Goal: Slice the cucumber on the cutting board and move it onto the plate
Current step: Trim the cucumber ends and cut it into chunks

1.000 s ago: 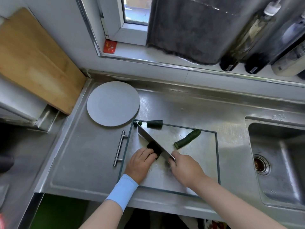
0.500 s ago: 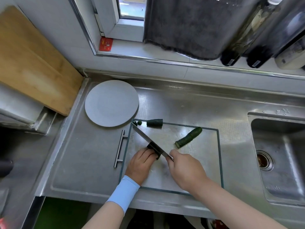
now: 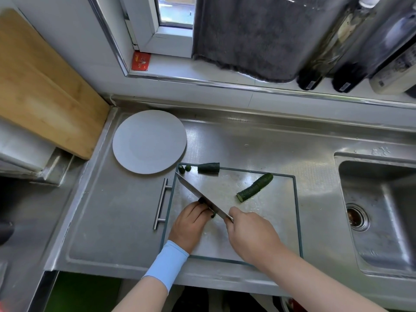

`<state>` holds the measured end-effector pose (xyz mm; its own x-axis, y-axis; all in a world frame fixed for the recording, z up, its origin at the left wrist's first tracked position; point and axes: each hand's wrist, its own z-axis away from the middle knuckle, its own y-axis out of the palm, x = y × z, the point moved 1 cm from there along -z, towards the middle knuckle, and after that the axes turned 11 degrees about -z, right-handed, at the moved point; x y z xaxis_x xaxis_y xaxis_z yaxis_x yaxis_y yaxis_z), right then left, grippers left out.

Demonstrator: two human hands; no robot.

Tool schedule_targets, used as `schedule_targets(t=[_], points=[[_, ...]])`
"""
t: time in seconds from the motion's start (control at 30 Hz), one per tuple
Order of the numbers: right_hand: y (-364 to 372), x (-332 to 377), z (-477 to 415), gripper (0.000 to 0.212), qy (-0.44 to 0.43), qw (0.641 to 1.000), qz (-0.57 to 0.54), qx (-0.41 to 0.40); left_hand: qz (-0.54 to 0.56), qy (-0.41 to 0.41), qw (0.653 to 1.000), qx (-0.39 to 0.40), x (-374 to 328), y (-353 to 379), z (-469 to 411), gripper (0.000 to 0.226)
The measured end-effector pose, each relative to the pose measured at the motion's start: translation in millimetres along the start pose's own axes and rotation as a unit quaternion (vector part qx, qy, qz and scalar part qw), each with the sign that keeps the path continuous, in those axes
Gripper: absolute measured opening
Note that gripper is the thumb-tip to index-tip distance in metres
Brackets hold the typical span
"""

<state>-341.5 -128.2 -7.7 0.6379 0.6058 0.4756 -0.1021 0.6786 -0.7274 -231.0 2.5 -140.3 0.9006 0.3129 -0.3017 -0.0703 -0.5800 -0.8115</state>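
Our curled left hand (image 3: 191, 224) pins the dark-green cucumber stub (image 3: 202, 200) from above, likely firm but slippery; right hand (image 3: 249, 235) grips steel knife (image 3: 191, 186).

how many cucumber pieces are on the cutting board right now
5: two tiny bits in the far-left corner, a short chunk beside them, a long piece mid-right, another piece under the left hand against the knife. Slices may hide behind it.

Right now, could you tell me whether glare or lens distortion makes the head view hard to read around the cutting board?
Head view: wide-angle bending leans the bottles and bows the sill; soft daylight sheen on the cutting board, nothing blown out; knife and loose cucumber piece look sharp.
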Motion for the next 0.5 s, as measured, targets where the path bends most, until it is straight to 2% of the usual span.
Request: schedule_targets(t=[0.5], points=[[-10, 11, -4, 0.023, 0.011, 0.999, 0.031, 0.021, -0.003, -0.013, 1.000, 0.008, -1, 0, 0, 0.018]])
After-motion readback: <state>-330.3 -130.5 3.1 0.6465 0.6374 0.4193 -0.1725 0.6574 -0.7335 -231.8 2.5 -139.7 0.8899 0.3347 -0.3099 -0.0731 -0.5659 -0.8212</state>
